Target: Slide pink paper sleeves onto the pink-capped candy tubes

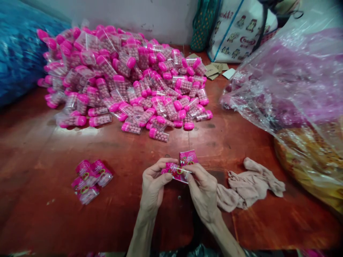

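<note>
Between my hands is a small pink printed packet (175,170) with a clear part that catches the light. My left hand (155,182) pinches its left end with thumb and fingers, and my right hand (202,185) pinches its right end. Just behind it on the table lies a pink printed card or stack of cards (188,156). To the left rests a small group of pink labelled packets (88,180). Beyond my hands is a large heap of clear containers with bright pink caps and pink beads (128,82).
A beige cloth (249,184) lies right of my right hand on the red-brown table (128,221). Large plastic bags stand at the right (294,82) and far left (21,53). Cardboard pieces (213,70) and a printed white bag (235,32) are at the back.
</note>
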`<move>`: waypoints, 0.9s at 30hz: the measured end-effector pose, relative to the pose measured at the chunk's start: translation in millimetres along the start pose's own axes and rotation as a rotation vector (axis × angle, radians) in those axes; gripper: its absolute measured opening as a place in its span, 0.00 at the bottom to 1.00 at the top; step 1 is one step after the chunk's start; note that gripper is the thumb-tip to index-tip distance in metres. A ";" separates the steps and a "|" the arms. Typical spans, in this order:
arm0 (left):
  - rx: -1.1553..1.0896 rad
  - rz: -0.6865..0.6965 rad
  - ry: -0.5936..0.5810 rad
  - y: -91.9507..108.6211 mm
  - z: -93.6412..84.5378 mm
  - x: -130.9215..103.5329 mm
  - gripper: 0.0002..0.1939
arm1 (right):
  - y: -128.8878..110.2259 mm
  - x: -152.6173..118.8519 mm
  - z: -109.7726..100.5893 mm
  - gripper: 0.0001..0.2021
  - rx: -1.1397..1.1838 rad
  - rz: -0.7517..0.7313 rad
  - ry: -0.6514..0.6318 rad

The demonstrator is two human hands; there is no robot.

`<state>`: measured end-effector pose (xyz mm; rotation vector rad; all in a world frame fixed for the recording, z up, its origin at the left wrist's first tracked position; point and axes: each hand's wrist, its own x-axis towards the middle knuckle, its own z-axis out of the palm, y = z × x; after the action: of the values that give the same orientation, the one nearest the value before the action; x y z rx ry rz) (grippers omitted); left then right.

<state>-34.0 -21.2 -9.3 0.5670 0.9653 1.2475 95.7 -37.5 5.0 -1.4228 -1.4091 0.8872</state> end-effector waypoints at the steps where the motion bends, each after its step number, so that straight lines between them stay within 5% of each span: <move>1: 0.000 -0.031 -0.013 -0.2 0.3 0.1 0.11 | -0.2 0.2 -0.3 0.07 0.022 0.034 0.002; 13: 0.017 0.045 0.059 -1.1 6.0 -4.1 0.06 | -1.2 -1.9 -0.5 0.07 0.096 0.190 -0.005; 20: -0.087 0.060 0.236 -4.0 5.3 -1.7 0.04 | 11.6 -2.3 -10.5 0.11 0.233 0.294 -0.023; 23: -0.149 0.098 0.350 -2.3 -3.1 0.7 0.05 | -6.6 3.6 -23.9 0.10 0.422 0.334 0.134; 25: -0.171 0.100 0.390 -1.0 -6.3 1.2 0.06 | -30.6 3.5 -32.8 0.10 0.655 0.350 0.067; 27: -0.184 0.078 0.396 -0.5 -5.7 0.8 0.07 | -52.5 -1.8 -39.4 0.21 0.736 0.316 -0.057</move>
<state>-38.6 -21.4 -12.9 0.2162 1.1469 1.5355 115.2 -47.8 66.9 -1.0512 -0.7587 1.4694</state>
